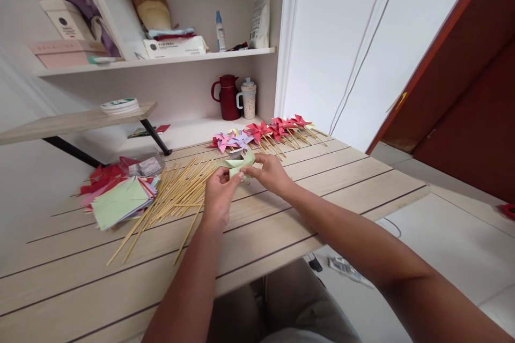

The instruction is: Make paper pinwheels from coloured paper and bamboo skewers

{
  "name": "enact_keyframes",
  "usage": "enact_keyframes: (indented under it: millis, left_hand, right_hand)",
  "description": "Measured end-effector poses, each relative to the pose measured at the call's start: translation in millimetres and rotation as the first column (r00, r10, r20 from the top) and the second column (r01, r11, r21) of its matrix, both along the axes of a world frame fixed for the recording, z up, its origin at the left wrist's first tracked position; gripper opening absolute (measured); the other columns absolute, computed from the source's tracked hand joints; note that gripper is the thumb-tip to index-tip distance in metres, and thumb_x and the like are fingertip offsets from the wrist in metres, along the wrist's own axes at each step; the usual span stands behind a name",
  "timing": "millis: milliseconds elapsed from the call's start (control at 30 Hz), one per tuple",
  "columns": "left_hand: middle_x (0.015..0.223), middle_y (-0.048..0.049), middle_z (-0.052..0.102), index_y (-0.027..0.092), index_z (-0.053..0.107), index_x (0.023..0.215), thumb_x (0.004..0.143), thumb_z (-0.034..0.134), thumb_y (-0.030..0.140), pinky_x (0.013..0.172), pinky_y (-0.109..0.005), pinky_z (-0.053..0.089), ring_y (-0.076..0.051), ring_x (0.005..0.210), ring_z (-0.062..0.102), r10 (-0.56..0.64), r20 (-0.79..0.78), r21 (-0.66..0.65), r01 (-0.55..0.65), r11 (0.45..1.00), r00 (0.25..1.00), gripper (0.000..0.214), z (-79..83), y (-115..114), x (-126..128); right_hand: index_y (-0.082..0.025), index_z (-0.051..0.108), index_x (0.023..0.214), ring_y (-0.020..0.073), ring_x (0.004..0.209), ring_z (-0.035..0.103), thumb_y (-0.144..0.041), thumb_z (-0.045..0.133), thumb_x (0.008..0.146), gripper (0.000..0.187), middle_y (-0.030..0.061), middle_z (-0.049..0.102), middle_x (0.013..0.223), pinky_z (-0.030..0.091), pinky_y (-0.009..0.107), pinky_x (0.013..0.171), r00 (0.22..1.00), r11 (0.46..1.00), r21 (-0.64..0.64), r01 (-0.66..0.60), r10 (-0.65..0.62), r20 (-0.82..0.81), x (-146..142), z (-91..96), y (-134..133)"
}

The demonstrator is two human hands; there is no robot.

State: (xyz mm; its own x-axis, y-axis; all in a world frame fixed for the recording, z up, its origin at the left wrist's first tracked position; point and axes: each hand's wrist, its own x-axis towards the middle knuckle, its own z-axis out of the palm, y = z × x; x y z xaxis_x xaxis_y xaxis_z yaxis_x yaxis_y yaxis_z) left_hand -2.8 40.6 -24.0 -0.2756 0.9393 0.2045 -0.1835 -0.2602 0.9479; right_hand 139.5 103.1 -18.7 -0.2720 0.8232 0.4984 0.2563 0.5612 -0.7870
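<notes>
Both my hands meet over the middle of the wooden table [341, 182] on a pale green folded paper piece [241, 162]. My left hand [219, 193] pinches its near left edge. My right hand [269, 171] grips its right side with the fingers curled round it. The paper is partly folded into a pinwheel shape and held just above the tabletop. A heap of bamboo sticks [173, 198] lies just left of my left hand.
A stack of coloured paper squares [118, 201] lies at the left. Finished pinwheels in red [281, 128] and pink-purple [231, 140] lie in a row behind my hands. A red jug [227, 97] and a cup [248, 99] stand by the wall under shelves.
</notes>
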Motion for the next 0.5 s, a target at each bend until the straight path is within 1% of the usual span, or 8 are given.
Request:
enact_keyframes:
  millis: [100,267,367,500]
  left_hand:
    - [0.096,-0.0077,0.076,0.016,0.074,0.094,0.064,0.085,0.027,0.088,-0.032,0.049,-0.019,0.09,0.068,-0.008,-0.032,-0.035,0.007,0.999,0.999,0.034,0.3,-0.2,-1.8]
    - [0.085,-0.0038,0.073,0.016,0.073,0.086,0.061,0.085,0.026,0.081,-0.029,0.049,-0.016,0.08,0.065,0.085,-0.021,-0.047,-0.086,0.995,0.996,0.03,1.1,0.8,-6.8]
    - [0.08,-0.0022,0.071,0.017,0.072,0.082,0.059,0.086,0.027,0.075,-0.027,0.048,-0.014,0.075,0.062,0.123,-0.027,-0.068,-0.124,0.99,0.992,0.028,2.3,0.5,-9.2]
    - [0.078,-0.0023,0.07,0.016,0.072,0.078,0.059,0.086,0.029,0.073,-0.027,0.047,-0.014,0.072,0.06,0.12,-0.063,-0.083,-0.125,0.989,0.991,0.027,3.3,-0.4,-9.8]
  right_hand:
    - [-0.018,0.075,0.076,0.0212,0.083,0.068,-0.027,0.075,0.078,0.009,0.0029,0.076,0.084,0.048,0.031,0.079,1.0,1.0,0.009,-0.001,0.001,-0.008,0.0,-0.8,0.9]
    - [-0.019,0.077,0.082,0.0223,0.086,0.07,-0.027,0.077,0.079,0.009,0.0043,0.077,0.089,0.05,0.033,0.082,1.0,1.0,0.025,0.001,0.0,-0.019,-0.2,-2.0,1.4]
    - [-0.02,0.077,0.083,0.022,0.087,0.07,-0.026,0.078,0.079,0.007,0.0035,0.077,0.089,0.05,0.033,0.081,1.0,0.999,0.043,0.002,-0.001,-0.021,-0.1,-2.3,1.6]
    - [-0.02,0.077,0.083,0.021,0.086,0.069,-0.025,0.078,0.078,0.006,0.003,0.077,0.088,0.049,0.032,0.08,1.0,0.998,0.069,-0.007,0.009,-0.019,0.0,-2.5,1.5]
